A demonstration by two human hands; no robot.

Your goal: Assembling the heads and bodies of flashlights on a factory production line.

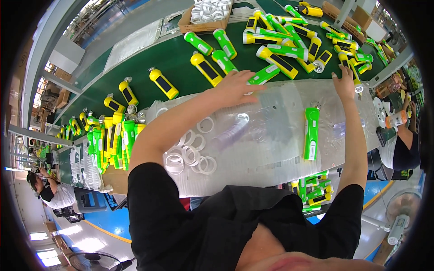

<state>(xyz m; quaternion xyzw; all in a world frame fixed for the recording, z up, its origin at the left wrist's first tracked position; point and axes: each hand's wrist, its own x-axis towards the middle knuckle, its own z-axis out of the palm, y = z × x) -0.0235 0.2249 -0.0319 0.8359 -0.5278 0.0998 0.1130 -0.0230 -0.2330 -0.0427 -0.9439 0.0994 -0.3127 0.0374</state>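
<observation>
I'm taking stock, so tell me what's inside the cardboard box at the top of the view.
The cardboard box holds a heap of white rings. Only the upper ones show; whatever lies beneath them is covered, including the box's bottom.

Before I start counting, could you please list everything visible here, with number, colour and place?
Flashlights: dozens, yellow and green, upper belt
Standing flashlights: many, yellow and green, left
Single flashlight: one, green, right of table sheet
Lower flashlights: many, yellow and green, below table
Loose rings: about ten, white, sheet's left
Box of rings: one, brown, top
Plastic stack: one, clear, blurred, centre
Fans: at least two, grey, lower left and right
Co-workers: at least two, white clothing, sides
Left hand: one, bare, upper centre
Right hand: one, bare, upper right
</observation>
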